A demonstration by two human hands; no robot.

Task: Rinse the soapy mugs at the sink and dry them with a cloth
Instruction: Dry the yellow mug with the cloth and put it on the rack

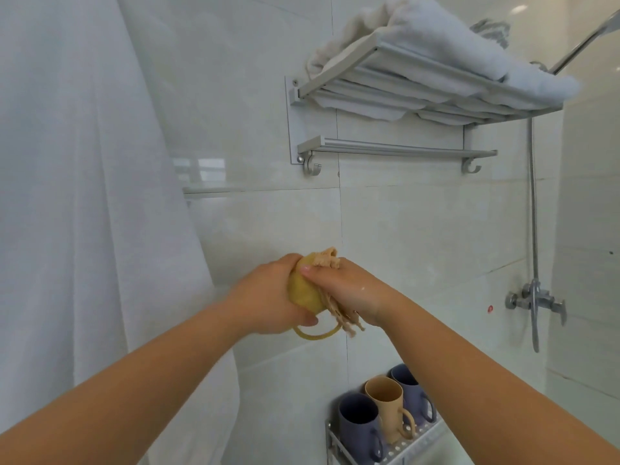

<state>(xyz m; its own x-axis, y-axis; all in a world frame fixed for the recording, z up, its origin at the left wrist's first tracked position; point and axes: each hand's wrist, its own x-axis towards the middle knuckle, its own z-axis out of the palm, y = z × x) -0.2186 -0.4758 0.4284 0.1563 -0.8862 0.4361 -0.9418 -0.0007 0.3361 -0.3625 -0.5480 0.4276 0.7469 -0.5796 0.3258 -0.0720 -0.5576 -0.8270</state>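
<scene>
My left hand [268, 297] grips a yellow mug [303, 290] held out at chest height in front of the tiled wall, its handle [315, 333] hanging below. My right hand [349, 290] presses a beige cloth [335, 307] against the mug's side, thumb on the mug; cloth ends stick out above and below my fingers. Down at the lower right, a metal rack [396, 451] holds two purple mugs [357, 427] [407, 391] and a tan mug [385, 407] between them, all upright.
A white shower curtain [84, 196] hangs on the left. A wall-mounted metal towel shelf [402, 92] carries folded white towels [469, 45] overhead. At the right are a shower hose [533, 213] and a tap valve [536, 298].
</scene>
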